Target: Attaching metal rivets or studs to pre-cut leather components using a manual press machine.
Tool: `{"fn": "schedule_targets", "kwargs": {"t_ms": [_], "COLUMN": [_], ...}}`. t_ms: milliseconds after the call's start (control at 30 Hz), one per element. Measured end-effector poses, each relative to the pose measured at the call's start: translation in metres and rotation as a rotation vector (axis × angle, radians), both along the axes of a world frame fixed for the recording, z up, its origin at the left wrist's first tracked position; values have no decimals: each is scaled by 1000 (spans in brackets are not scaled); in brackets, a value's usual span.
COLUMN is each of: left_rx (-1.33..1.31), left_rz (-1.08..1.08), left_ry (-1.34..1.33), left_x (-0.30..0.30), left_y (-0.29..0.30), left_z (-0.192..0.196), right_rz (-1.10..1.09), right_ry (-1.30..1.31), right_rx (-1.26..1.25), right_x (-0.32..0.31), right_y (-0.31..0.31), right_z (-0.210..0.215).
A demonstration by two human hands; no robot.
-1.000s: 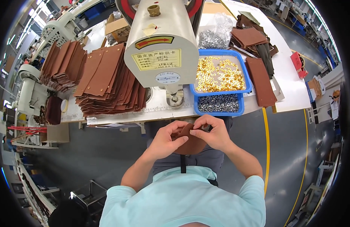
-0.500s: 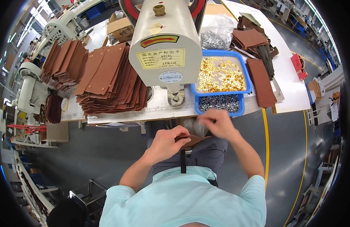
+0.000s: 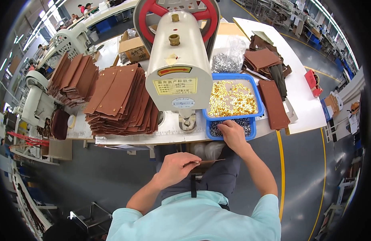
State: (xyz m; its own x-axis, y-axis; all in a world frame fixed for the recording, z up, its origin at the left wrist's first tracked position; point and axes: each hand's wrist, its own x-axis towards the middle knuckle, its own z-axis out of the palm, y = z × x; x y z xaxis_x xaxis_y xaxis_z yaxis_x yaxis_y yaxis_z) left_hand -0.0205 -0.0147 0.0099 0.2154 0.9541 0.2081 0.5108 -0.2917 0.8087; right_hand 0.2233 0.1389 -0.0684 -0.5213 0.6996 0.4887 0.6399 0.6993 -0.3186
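My left hand point(image 3: 177, 168) pinches a brown leather piece point(image 3: 212, 162) between thumb and fingers, above my lap and just in front of the table edge. I have my right hand point(image 3: 233, 135) over the front blue tray point(image 3: 208, 131), which holds small dark and silvery metal parts point(image 3: 243, 126). The thumb and fingers of that hand are drawn together at the parts; whatever is between them is too small to make out. Directly behind, a second blue tray point(image 3: 261, 96) overlaps the first and holds gold-coloured ring-shaped parts point(image 3: 229, 102).
A pale press machine point(image 3: 179, 78) with a red wheel stands mid-table. Left of it rise stacked brown leather pieces point(image 3: 113, 96) and another stack point(image 3: 75, 76). Right of the trays lie a brown strip point(image 3: 273, 104) and more leather point(image 3: 263, 59). A clear bag of metal parts point(image 3: 227, 62) sits behind.
My right hand has moved from the leather piece forward into the front tray. The left hand keeps hold of the leather. The view has tilted up slightly.
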Motion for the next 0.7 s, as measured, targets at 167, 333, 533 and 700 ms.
{"fn": "schedule_targets", "kwargs": {"t_ms": [167,333,533,700], "left_rx": [259,434,699,770], "left_rz": [-39,-66,-131,-136], "left_ry": [8,-4,85,100], "left_x": [1,5,1,2], "left_y": [4,10,13,10], "left_z": [-5,-3,3,-1], "right_rz": [-53,-85,209,436], "right_ry": [7,26,578,638], "right_rx": [11,86,-1333,-1569], "right_x": [11,13,-3,-11], "right_y": [2,-3,-55,-74], "right_z": [0,16,85,91]}}
